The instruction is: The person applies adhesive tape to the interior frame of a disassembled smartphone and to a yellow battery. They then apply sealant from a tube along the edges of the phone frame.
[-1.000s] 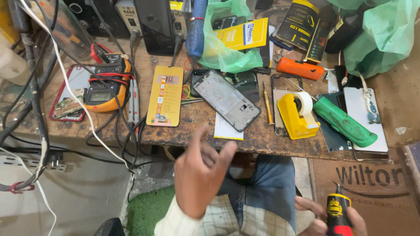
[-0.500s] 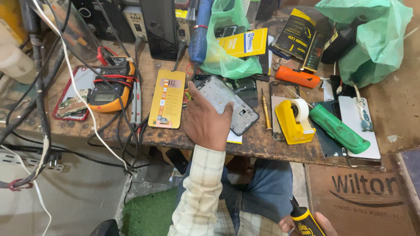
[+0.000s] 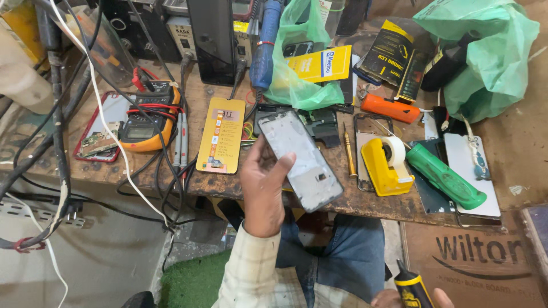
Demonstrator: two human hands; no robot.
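My left hand (image 3: 264, 185) grips a grey phone frame (image 3: 301, 159) by its lower left edge and holds it tilted above the front of the wooden workbench (image 3: 365, 202). My right hand (image 3: 394, 298) shows only at the bottom edge of the view, over my lap, closed around a black and yellow tool (image 3: 412, 290) that points up. A yellow phone back panel (image 3: 220, 135) lies on the bench just left of the left hand. A yellow tape dispenser (image 3: 387, 159) stands to the right of the frame.
A yellow multimeter (image 3: 145, 122) with red and black leads sits at the left beside a red phone shell (image 3: 97, 137). A green-handled tool (image 3: 445, 177), an orange tool (image 3: 390, 108), green plastic bags (image 3: 485, 51) and boxes crowd the right. Cables hang off the bench's left edge.
My left hand rose from my lap to the bench, took hold of the grey phone frame and lifted it. My right hand with the tool sank towards the bottom edge.
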